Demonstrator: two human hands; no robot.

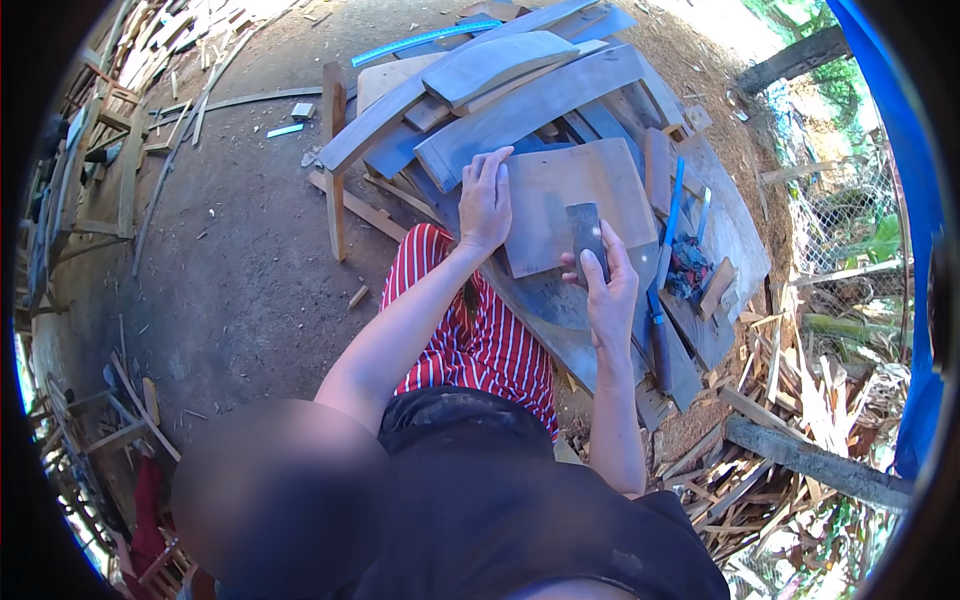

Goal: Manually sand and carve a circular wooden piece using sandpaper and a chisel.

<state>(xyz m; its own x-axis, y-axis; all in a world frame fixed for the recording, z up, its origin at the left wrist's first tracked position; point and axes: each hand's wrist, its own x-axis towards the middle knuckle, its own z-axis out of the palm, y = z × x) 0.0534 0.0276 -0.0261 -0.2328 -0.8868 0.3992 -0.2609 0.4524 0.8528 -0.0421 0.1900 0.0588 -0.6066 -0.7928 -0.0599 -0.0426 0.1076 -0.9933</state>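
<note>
A flat, nearly square wooden board (570, 185) lies on the work surface in front of me, with a darker patch near its middle. My left hand (484, 205) grips the board's left edge, its fingers curled toward the upper left corner. On the board's lower right part, my right hand (608, 285) holds a dark rectangular block (584, 232), thumb on one side and fingers on the other. The block looks like a sanding block, though its underside is hidden. Just right of the board lies a long blue-and-dark tool (660, 300), beside a dark crumpled bundle (688, 265).
Several curved planks (530, 100) are piled beyond the board, with a blue ruler (425, 42) behind them. An upright wooden post (334, 160) stands at the left. Wood scraps (770, 470) heap at the lower right, near a wire fence (835, 225) and blue tarp (915, 300).
</note>
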